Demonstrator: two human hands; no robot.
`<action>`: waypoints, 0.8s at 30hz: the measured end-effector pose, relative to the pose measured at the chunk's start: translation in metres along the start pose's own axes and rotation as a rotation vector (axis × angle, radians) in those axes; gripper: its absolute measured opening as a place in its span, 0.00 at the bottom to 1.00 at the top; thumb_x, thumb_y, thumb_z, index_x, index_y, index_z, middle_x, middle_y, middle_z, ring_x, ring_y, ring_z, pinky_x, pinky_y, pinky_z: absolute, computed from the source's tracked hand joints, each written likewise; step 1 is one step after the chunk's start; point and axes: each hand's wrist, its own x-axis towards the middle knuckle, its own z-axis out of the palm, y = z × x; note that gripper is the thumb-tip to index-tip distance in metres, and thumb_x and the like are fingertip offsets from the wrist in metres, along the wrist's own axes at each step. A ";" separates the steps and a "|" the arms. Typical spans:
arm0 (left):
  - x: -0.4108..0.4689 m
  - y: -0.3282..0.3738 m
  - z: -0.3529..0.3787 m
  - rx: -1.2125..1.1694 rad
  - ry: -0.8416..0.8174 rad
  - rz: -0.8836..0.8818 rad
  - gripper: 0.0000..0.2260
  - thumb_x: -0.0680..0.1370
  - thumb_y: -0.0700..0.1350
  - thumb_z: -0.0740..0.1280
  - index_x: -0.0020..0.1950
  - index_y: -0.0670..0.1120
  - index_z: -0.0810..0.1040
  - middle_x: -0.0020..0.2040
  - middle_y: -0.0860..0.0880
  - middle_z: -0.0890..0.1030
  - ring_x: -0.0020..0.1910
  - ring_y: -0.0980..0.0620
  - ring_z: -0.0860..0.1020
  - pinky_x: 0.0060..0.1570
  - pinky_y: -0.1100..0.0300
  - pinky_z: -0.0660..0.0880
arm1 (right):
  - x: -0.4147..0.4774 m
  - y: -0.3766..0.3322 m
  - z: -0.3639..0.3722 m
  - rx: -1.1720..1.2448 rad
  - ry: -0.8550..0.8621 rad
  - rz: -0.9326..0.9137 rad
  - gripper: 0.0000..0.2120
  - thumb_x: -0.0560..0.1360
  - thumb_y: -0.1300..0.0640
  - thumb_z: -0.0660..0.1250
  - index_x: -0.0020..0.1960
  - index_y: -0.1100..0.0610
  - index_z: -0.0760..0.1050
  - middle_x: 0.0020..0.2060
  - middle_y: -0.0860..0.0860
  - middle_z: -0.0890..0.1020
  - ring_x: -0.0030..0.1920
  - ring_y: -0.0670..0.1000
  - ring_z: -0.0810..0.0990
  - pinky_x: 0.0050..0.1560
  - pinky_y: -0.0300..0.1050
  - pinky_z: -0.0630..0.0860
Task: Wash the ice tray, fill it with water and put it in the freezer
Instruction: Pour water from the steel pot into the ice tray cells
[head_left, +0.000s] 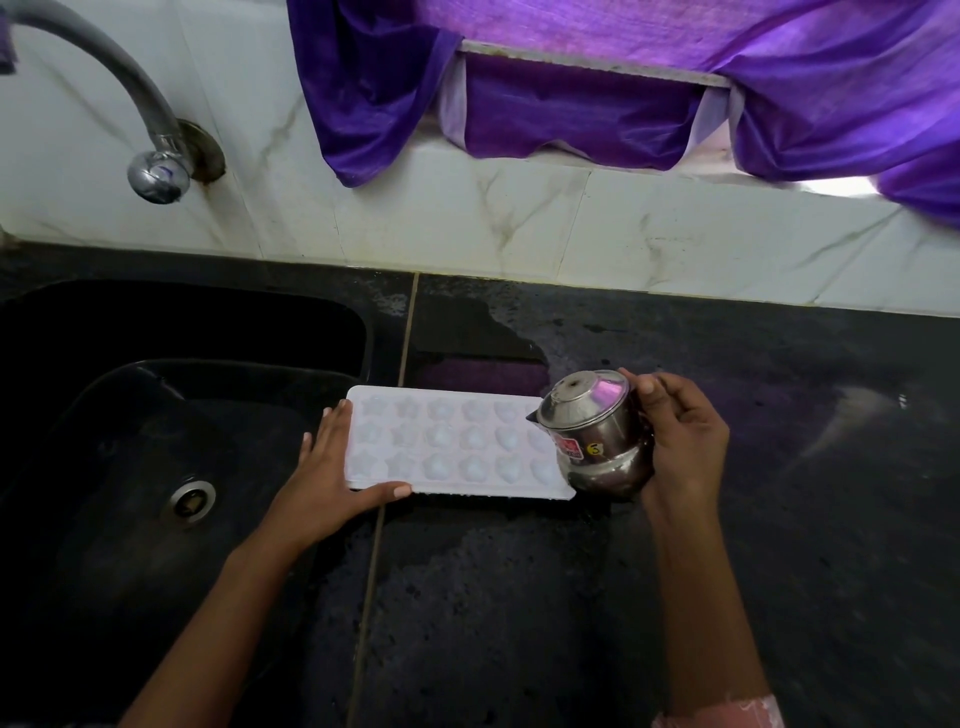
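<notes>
Dark speckled stone surface, wet in patches, with a black sink set into its left part. A curved metal tap projects from the white marbled wall, and a purple curtain hangs above.

The white ice tray lies flat on the surface just right of the sink, its star-shaped cells facing up. The left hand steadies its left end with straight fingers laid against the edge and the thumb along the near rim. The right hand is curled round a lidded steel jug, which is tilted with its spout over the tray's right end.

Judged stage: washing is apparently finished and filling is under way. Whether any cell holds water cannot be told. Carrying the tray to the freezer, which is not in view, remains.
</notes>
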 end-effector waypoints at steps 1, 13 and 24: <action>0.000 0.000 0.000 -0.003 -0.001 0.000 0.58 0.55 0.74 0.62 0.77 0.50 0.41 0.77 0.54 0.45 0.71 0.64 0.38 0.68 0.63 0.34 | -0.001 0.000 0.002 -0.014 -0.008 -0.008 0.03 0.65 0.58 0.71 0.34 0.52 0.79 0.34 0.47 0.84 0.41 0.46 0.83 0.46 0.39 0.79; -0.002 0.002 0.000 -0.027 -0.005 -0.003 0.57 0.59 0.73 0.68 0.76 0.51 0.41 0.77 0.56 0.45 0.69 0.67 0.36 0.67 0.65 0.34 | -0.004 0.003 0.012 -0.201 -0.046 -0.107 0.07 0.70 0.66 0.70 0.37 0.55 0.77 0.28 0.40 0.81 0.32 0.37 0.77 0.37 0.29 0.74; -0.004 0.007 -0.001 -0.027 -0.008 -0.014 0.55 0.63 0.66 0.72 0.76 0.51 0.41 0.77 0.54 0.45 0.67 0.66 0.36 0.67 0.63 0.35 | -0.004 0.000 0.013 -0.208 -0.059 -0.125 0.08 0.69 0.65 0.71 0.38 0.53 0.78 0.32 0.42 0.84 0.38 0.40 0.81 0.40 0.32 0.76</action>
